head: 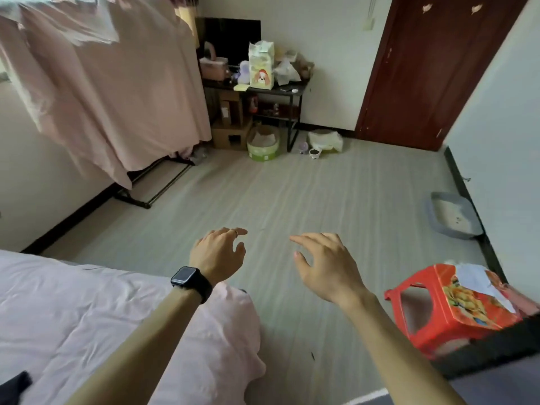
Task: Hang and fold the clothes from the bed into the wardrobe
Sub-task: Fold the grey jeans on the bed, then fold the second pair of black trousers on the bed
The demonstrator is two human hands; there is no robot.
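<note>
The bed with a pale pink cover fills the lower left. A dark piece of cloth shows at its bottom left corner. My left hand, with a black watch on the wrist and a ring on one finger, hovers over the floor just past the bed's corner, fingers loosely spread and holding nothing. My right hand hovers beside it to the right, also spread and empty. The fabric wardrobe, draped in a pink cover on a black frame, stands against the left wall at the back.
A red plastic stool stands at the right, close to my right arm. A grey litter tray lies along the right wall. At the back are a cluttered black table, boxes, a green round tub and a dark red door.
</note>
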